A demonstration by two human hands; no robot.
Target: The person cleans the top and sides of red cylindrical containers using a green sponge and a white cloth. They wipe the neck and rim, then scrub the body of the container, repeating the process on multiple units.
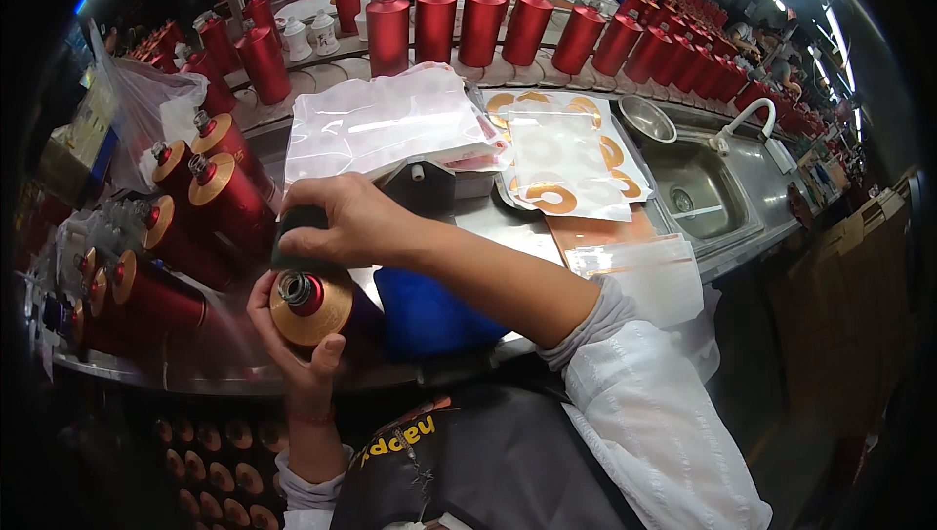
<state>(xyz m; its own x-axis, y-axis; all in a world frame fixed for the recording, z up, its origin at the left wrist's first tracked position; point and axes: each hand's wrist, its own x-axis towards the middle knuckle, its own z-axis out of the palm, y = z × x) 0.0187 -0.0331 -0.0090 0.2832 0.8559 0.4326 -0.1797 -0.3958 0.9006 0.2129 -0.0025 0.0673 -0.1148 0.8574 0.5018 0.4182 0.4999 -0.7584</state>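
My left hand (310, 366) is wrapped round a red bottle (335, 307) with a gold shoulder and an uncapped glass neck. The bottle tilts so that its mouth points up towards me. Above its shoulder, my right hand (349, 222) grips a dark green pad (301, 239) at the bottle's far side. Whether the pad touches the bottle is hard to make out. Just right of the bottle lies a bundled blue cloth (429, 320). Several more red bottles with gold shoulders (230, 179) stand close by on the left.
Plastic-wrapped packs (386, 120) and sheets with gold ring decals (561, 161) lie beyond my hands. Red bottles (483, 27) line the curved conveyor behind. At right are a steel sink (717, 193), a white faucet (752, 118) and a metal bowl (646, 118).
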